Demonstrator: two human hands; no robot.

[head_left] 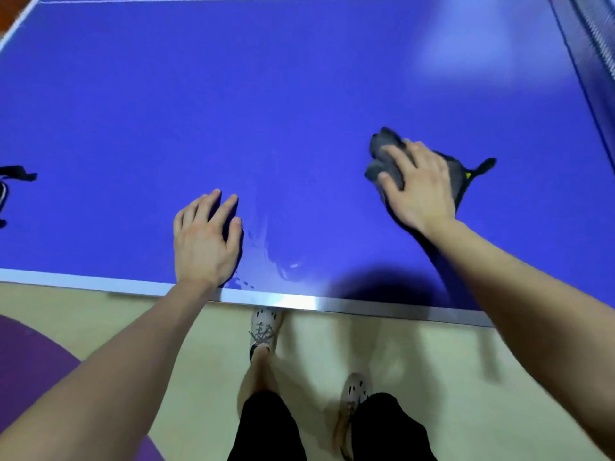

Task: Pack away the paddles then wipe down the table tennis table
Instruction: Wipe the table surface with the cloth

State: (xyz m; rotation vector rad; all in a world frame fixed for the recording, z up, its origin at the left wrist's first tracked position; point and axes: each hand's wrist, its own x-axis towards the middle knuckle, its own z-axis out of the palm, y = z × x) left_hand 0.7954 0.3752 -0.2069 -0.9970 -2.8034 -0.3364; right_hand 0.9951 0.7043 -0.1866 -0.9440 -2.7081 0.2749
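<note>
A blue table tennis table (pixel 266 94) fills the view, with a white and metal edge (pixel 299 301) nearest me. My right hand (pixel 419 191) presses flat on a crumpled grey cloth (pixel 382 158) at the right of the table, fingers spread over it. The cloth has a dark corner with a small yellow tag (pixel 469 174) sticking out to the right. My left hand (pixel 206 241) rests flat on the table near the front edge, fingers straight. Wet streaks (pixel 266 247) shine on the surface just right of it. No paddles are visible.
The net (pixel 595 38) runs along the upper right. A black item with a strap (pixel 13 174) lies at the table's left edge, mostly cut off. Below the table are pale floor, a purple mat (pixel 30 361) and my feet in light shoes.
</note>
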